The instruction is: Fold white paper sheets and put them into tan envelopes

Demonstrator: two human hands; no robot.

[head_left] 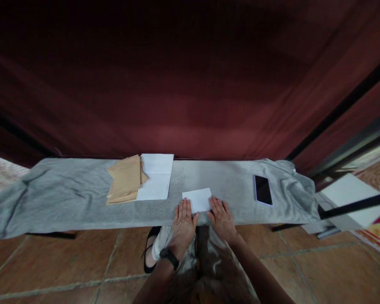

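Observation:
A small white sheet of folded-looking paper [198, 200] lies on the grey cloth in front of me. My left hand [184, 217] rests flat at its left edge, fingers stretched out and pointing away from me. At the right edge my right hand [220, 215] lies flat too, its fingertips touching the paper. Neither hand is wrapped around anything. To the left are a pile of brown paper envelopes [126, 177] and, partly under them, a stack of larger white sheets [156, 175].
A grey cloth [72, 190] covers the narrow table. On its right part lies a phone [263, 190] with a dark screen and pale purple edge. Dark red fabric [190, 105] hangs behind the table. White boards [351, 198] stand at the right, below table height.

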